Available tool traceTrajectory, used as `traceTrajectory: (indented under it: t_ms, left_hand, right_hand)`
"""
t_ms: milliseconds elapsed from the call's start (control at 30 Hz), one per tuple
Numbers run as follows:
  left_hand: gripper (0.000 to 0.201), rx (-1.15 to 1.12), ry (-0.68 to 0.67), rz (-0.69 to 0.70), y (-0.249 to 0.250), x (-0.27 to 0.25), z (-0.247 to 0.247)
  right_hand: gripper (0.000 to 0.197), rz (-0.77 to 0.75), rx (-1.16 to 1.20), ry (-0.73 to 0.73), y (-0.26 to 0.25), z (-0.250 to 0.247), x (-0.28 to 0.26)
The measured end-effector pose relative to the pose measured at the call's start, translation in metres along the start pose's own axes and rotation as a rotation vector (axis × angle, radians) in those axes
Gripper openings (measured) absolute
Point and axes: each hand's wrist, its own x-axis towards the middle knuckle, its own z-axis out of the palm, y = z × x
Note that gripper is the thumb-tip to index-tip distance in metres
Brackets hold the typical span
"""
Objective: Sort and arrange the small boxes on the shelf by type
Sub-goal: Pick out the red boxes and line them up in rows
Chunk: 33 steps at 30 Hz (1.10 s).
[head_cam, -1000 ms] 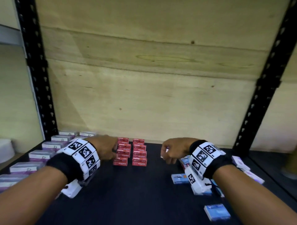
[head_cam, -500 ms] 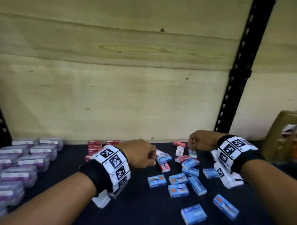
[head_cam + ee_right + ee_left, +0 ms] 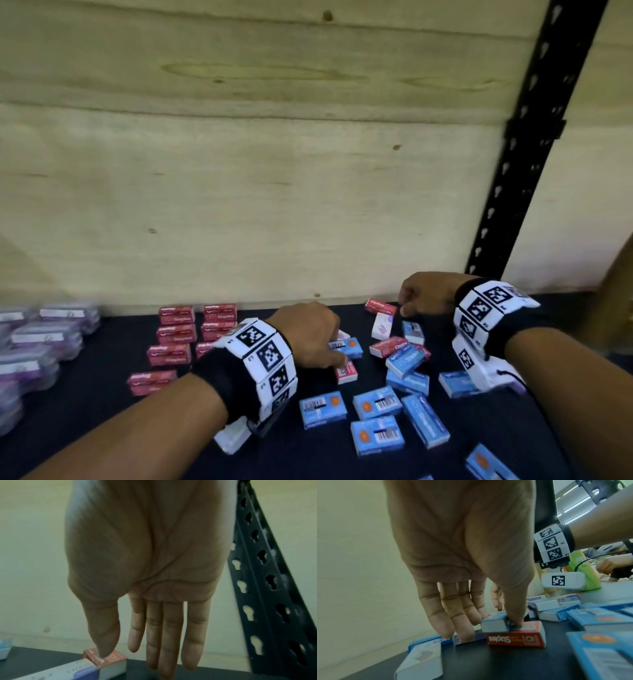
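Dark shelf [image 3: 164,442], plywood back wall [image 3: 274,188], black slotted upright [image 3: 527,144] at the right rear corner.

Along the left edge, purple-lidded cases [image 3: 44,337] sit in rows. Toward the rear middle, red staple boxes [image 3: 174,334] stand in two neat stacked columns. Right of them lies an unsorted scatter of blue boxes [image 3: 376,404] with a few red and white ones mixed in, some overlapping.

Left hand [image 3: 310,337] is down in the scatter. Head view hides its fingertips behind the knuckles; the left wrist view shows the thumb pressing a small blue box [image 3: 494,624] that lies on a red staple box [image 3: 517,637], other fingers nearly straight and touching flat boxes behind. Probably a light pinch, though I cannot tell whether the index finger closes on it.

Right hand [image 3: 426,294] is near the back edge, beside a lone red box [image 3: 380,306]. Head view suggests curl; the right wrist view shows fingers [image 3: 171,635] straight, pointing down, grasping nothing, thumb tip just over that red box [image 3: 109,657].
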Motion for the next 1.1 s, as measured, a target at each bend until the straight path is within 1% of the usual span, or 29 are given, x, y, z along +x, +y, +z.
traceTrajectory:
  t_ms: [67, 167, 267, 333, 433, 533, 600, 667, 733, 833, 900, 1100]
  left_hand:
    - [0.047, -0.009, -0.002, -0.015, -0.002, 0.004, -0.002]
    - [0.047, -0.011, 0.021, -0.064, -0.008, 0.010, -0.008]
    - [0.048, 0.056, 0.024, -0.118, -0.016, 0.017, -0.011]
    - [0.049, 0.108, 0.010, -0.142, -0.020, 0.020, -0.010]
    - [0.048, 0.119, -0.006, -0.148, -0.024, 0.022, -0.007]
    - [0.047, 0.065, 0.061, -0.075, -0.019, 0.022, -0.006]
    - [0.044, 0.024, 0.113, 0.013, -0.008, 0.021, -0.005]
    - [0.040, 0.004, 0.113, 0.119, 0.004, 0.022, -0.004]
    - [0.039, -0.012, 0.080, 0.195, 0.014, 0.024, -0.004]
    - [0.039, -0.024, 0.030, 0.247, 0.022, 0.030, -0.001]
    - [0.038, -0.020, 0.022, 0.262, 0.025, 0.034, 0.001]
    - [0.034, 0.011, 0.086, 0.296, 0.029, 0.041, 0.002]
  right_hand:
    - [0.021, -0.006, -0.008, -0.009, -0.001, -0.001, 0.009]
    - [0.022, -0.015, -0.014, -0.016, -0.004, -0.001, 0.021]
    - [0.023, -0.021, -0.025, 0.008, -0.008, -0.001, 0.023]
    - [0.032, -0.049, -0.045, 0.011, -0.010, -0.001, 0.023]
    - [0.053, -0.110, -0.071, -0.061, -0.014, -0.005, 0.020]
    - [0.071, -0.167, -0.169, -0.129, -0.020, -0.007, 0.022]
    - [0.073, -0.207, -0.217, -0.145, -0.023, -0.007, 0.026]
    - [0.074, -0.227, -0.241, -0.165, -0.025, -0.007, 0.027]
    - [0.076, -0.231, -0.264, -0.180, -0.027, -0.009, 0.024]
    - [0.071, -0.245, -0.282, -0.165, -0.028, -0.011, 0.019]
    - [0.067, -0.255, -0.289, -0.154, -0.027, -0.011, 0.020]
    - [0.060, -0.225, -0.259, -0.146, -0.024, -0.010, 0.022]
